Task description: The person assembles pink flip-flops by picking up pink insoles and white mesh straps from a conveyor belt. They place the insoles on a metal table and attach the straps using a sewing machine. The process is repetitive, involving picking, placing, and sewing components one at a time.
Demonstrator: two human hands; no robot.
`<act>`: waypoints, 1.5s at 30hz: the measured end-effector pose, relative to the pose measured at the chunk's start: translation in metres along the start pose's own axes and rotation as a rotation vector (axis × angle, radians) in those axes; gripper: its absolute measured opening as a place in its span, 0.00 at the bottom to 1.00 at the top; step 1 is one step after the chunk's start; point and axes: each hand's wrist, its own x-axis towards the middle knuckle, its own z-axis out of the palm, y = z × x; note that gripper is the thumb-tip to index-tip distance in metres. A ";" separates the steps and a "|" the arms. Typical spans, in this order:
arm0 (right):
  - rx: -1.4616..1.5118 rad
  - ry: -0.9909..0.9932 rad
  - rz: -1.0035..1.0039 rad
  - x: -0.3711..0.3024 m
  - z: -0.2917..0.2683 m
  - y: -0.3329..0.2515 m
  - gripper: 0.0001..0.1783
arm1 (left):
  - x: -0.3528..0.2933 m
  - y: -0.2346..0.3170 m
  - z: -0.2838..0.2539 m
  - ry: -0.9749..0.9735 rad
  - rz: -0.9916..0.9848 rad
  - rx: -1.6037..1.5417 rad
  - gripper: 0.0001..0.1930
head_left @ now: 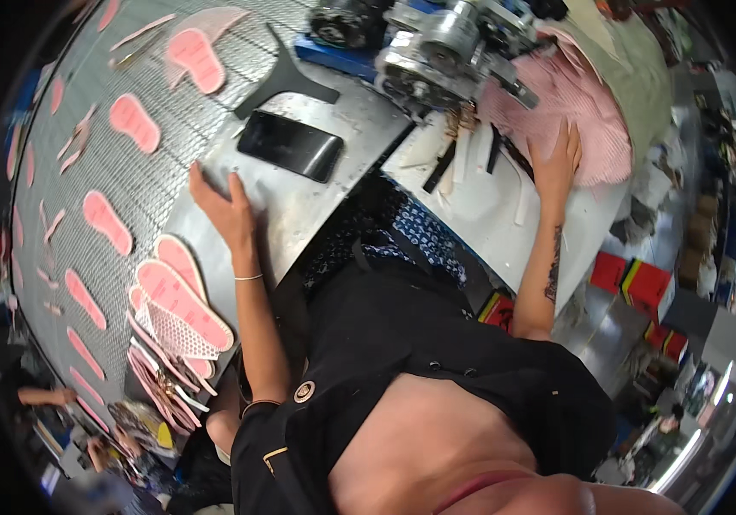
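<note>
Pink finely ribbed fabric piece (548, 99), rounded edge, lightly creased: under the fingers of the right grip (559, 159), which lies flat, unclenched. Silver metal machine (445, 47): beyond and left of that grip. Left grip (229, 210): fingers parted, empty, over grey metal desk (286, 227). Black rectangular phone (291, 146): just right of it. Pink pale-rimmed shoe soles (183, 300), stacked: nearer the body.

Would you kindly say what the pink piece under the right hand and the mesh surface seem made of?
The pink piece: probably matte textile, given its fine ribs and folds. The mesh surface: likely shiny metal, from its silvery, wire-like grid.
</note>
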 end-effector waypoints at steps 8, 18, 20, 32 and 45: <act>0.053 -0.091 -0.027 -0.030 0.075 0.075 0.18 | -0.003 -0.011 -0.002 0.085 0.058 0.083 0.34; 0.424 0.652 -0.039 -0.035 -0.105 -0.106 0.21 | -0.038 0.118 -0.008 -0.697 -0.187 -1.185 0.30; 0.687 0.346 -0.688 -0.057 -0.093 -0.108 0.20 | -0.050 0.151 -0.005 -0.872 -0.176 -1.316 0.36; 1.561 -0.386 0.507 -0.070 -0.092 -0.098 0.22 | -0.044 0.185 0.039 -0.916 -0.420 -1.222 0.17; 1.524 -0.299 0.555 -0.048 -0.123 -0.078 0.15 | -0.032 0.210 0.086 -1.059 -0.778 -1.504 0.19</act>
